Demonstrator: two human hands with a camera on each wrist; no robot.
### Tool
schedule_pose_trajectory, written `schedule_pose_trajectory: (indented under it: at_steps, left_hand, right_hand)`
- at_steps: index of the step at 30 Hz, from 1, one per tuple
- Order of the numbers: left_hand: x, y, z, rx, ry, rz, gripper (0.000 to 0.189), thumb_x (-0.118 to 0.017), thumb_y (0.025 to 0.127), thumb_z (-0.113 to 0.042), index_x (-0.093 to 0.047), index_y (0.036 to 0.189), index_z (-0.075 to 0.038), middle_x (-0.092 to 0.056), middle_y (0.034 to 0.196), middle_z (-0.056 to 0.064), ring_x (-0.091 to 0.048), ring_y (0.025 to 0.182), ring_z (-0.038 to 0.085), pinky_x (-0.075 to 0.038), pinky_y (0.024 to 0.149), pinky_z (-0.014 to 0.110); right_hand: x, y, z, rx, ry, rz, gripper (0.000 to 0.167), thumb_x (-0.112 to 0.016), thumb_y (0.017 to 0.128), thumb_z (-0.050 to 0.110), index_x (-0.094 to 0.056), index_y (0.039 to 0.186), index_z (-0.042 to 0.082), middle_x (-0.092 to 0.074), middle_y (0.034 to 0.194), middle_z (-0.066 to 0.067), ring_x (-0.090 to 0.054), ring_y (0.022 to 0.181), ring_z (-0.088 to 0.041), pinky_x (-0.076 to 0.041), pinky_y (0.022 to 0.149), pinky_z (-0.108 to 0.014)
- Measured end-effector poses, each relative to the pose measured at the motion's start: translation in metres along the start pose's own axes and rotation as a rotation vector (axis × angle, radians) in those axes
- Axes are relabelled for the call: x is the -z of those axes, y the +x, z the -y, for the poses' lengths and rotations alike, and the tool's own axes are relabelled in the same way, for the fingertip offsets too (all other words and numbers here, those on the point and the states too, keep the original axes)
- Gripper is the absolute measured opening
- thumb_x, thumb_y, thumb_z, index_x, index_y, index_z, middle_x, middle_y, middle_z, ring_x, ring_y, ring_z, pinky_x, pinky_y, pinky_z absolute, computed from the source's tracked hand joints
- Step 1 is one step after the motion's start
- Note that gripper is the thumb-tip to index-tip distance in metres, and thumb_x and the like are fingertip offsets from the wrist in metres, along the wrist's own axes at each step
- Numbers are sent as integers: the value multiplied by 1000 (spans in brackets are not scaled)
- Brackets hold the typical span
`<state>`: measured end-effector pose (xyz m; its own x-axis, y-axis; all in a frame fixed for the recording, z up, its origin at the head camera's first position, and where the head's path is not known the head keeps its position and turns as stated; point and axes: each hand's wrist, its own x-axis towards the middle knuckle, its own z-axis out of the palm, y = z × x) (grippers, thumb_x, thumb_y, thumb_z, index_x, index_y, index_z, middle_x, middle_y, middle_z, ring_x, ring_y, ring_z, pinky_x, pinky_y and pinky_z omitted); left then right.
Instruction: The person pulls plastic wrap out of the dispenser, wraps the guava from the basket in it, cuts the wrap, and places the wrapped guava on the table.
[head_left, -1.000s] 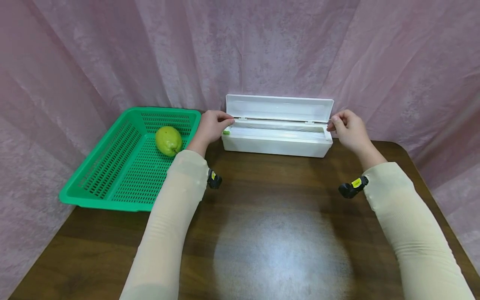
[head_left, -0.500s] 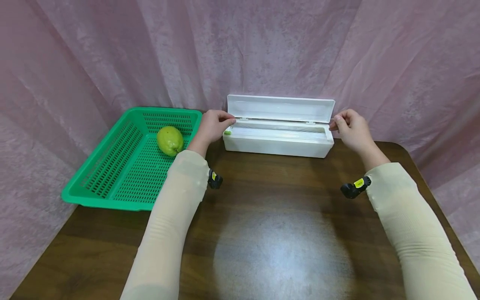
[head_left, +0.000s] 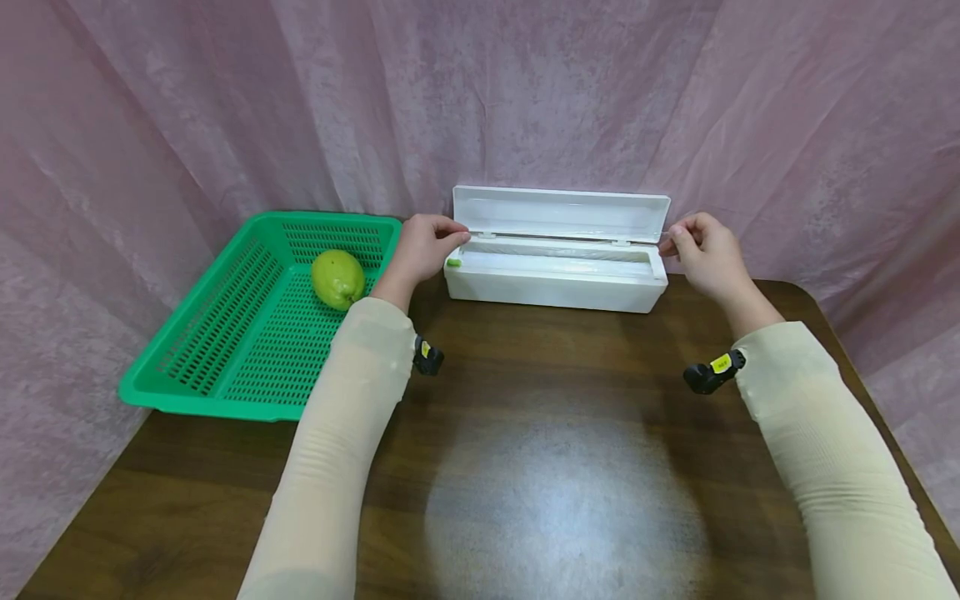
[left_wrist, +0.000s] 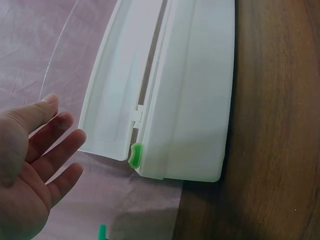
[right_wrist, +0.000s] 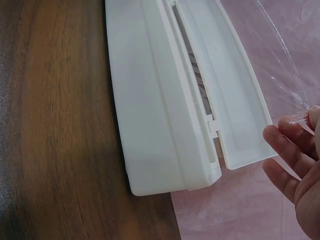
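At the far side of the table is a white cling film dispenser (head_left: 555, 291) with its lid (head_left: 558, 214) raised. Its green slider (head_left: 454, 262) sits at the left end. My left hand (head_left: 424, 248) pinches one corner of the clear cling film (left_wrist: 49, 65) between thumb and index finger, over the dispenser's left end. At the right end my right hand (head_left: 707, 254) pinches the film's other corner, bunched into small creases at the fingertips in the right wrist view. The film's edge runs as a thin bright line from each hand, above the open lid.
A green plastic basket (head_left: 210, 410) stands at the left, partly behind the left forearm. Inside lies a yellow-green fruit (head_left: 337, 280), guava-like. A pink curtain (head_left: 570, 92) hangs close behind the dispenser. Brown wooden table (head_left: 540, 358) spreads out in front.
My right hand has shifted slightly to the right, still pinching the film. The left hand keeps its place at the left end, and the lid stays raised.
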<state>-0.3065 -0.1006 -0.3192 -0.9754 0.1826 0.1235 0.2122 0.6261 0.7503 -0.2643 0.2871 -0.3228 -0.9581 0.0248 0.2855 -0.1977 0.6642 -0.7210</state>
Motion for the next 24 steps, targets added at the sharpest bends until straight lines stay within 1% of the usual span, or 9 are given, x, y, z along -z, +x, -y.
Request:
schedule_pose_trajectory:
  at_steps: [5, 12, 18, 24]
  left_hand:
    - [1, 0, -1, -4, -8, -8, 26, -61, 93, -28, -71, 109, -10, -68, 108, 7, -60, 99, 20, -50, 84, 35]
    - [3, 2, 0, -2, -9, -14, 26, -62, 93, -27, -71, 109, -10, -68, 109, 8, -60, 99, 20, -50, 84, 34]
    - [4, 1, -1, 2, -11, -12, 25, -61, 93, -27, -71, 109, -10, -68, 108, 7, -60, 98, 20, -50, 84, 34]
    - [7, -1, -2, -5, -9, -23, 25, -62, 92, -26, -71, 109, -9, -68, 109, 8, -60, 98, 20, -50, 84, 34]
  right_hand:
    - [1, -1, 3, 16, 11, -5, 30, -43, 101, 24, -52, 102, -4, -59, 77, 16, -56, 70, 10, -42, 62, -10]
    - [1, 0, 6, 6, 16, 3, 30, -43, 101, 23, -52, 103, -5, -59, 76, 19, -57, 70, 9, -42, 64, -11]
    - [2, 1, 7, 10, 10, 6, 29, -43, 101, 24, -53, 103, -3, -60, 75, 20, -58, 71, 6, -42, 64, -13]
    - [3, 0, 10, 8, 16, 6, 29, -44, 101, 24, -53, 103, -3, -59, 74, 21, -57, 72, 6, -42, 65, -13]
